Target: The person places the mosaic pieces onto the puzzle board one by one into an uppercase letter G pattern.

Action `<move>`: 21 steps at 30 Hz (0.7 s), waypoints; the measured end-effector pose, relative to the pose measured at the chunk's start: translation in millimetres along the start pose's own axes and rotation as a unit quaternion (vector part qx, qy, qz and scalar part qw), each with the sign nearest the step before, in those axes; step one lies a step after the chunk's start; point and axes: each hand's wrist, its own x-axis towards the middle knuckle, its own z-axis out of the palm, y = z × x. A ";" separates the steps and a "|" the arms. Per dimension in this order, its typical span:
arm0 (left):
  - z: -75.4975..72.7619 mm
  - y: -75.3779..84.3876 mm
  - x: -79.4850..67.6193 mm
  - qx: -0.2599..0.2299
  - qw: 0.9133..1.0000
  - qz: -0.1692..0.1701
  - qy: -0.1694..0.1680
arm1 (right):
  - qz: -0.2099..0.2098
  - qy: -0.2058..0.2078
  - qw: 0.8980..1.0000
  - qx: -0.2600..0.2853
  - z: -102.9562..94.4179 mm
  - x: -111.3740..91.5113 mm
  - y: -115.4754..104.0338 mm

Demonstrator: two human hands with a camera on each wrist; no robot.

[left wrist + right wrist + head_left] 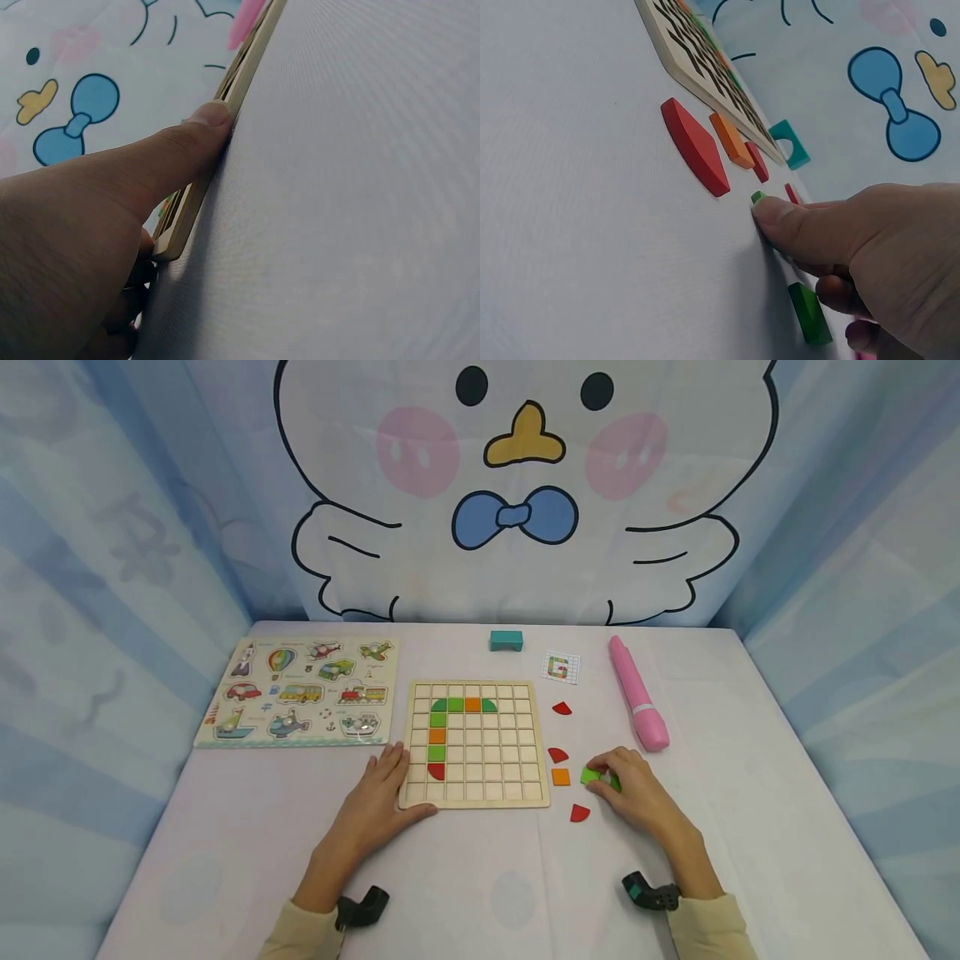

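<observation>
At the front left corner of a wooden grid board (480, 802), my left hand (375, 797) rests with its thumb on the front edge and its fingers along the left side. In the left wrist view the thumb (169, 154) lies straight against the board's rim. Right of the board, my right hand (637, 789) pinches a light green square tile (590, 776) just at the table. A darker green piece (808, 313) lies under its other fingers. Green, orange and red tiles (437, 736) form a line down the board's left part and across its top.
Beside the board lie red quarter-round tiles (580, 813) and an orange square tile (561, 777). Behind them are a small pattern card (561, 667) and a teal block (506, 641). A pink pen-shaped object (637, 693) lies far right, a picture puzzle board (300, 693) left.
</observation>
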 end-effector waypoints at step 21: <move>0.0 0.6 -0.5 -0.001 1.000 -0.003 0.000 | -0.072 0.025 0.997 0.023 -3.7 16.4 -26.4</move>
